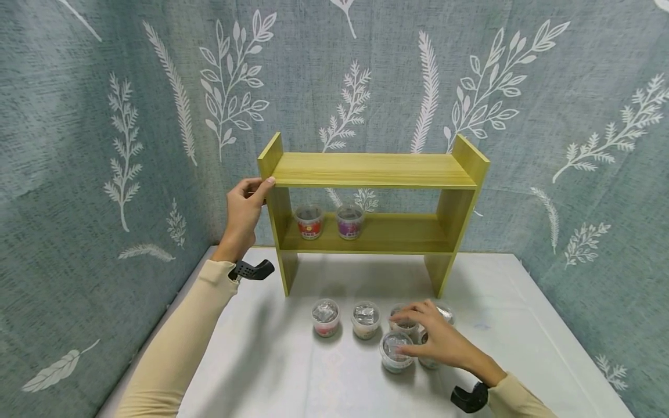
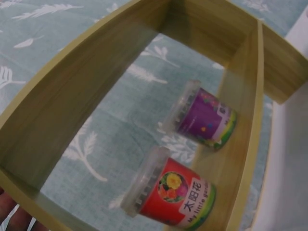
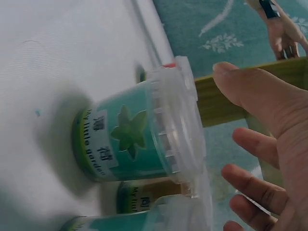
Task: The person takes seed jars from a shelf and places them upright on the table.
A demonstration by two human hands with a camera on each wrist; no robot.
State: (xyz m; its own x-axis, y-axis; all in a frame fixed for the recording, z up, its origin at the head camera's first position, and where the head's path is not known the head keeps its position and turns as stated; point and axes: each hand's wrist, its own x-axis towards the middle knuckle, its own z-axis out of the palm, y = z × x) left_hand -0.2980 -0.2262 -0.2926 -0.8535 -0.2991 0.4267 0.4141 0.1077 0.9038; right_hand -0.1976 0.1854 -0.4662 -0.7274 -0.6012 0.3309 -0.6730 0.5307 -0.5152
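Observation:
My left hand (image 1: 243, 210) grips the left side of a small wooden shelf (image 1: 373, 169), its thumb on the front edge by the top board. On the middle board stand two lidded plastic cups, a red cup (image 2: 175, 196) and a purple cup (image 2: 207, 118). My right hand (image 1: 441, 338) hovers with parted fingers over a cluster of several cups on the table, holding none of them. Closest to it is a teal cup (image 3: 127, 132) with a plant picture and a clear lid. The right hand partly covers the cups behind it.
Left of the cluster, a cup with a pink label (image 1: 326, 319) and a pale cup (image 1: 365, 320) stand apart on the white table (image 1: 313, 383). Leaf-patterned cloth (image 1: 313, 69) hangs behind and at both sides.

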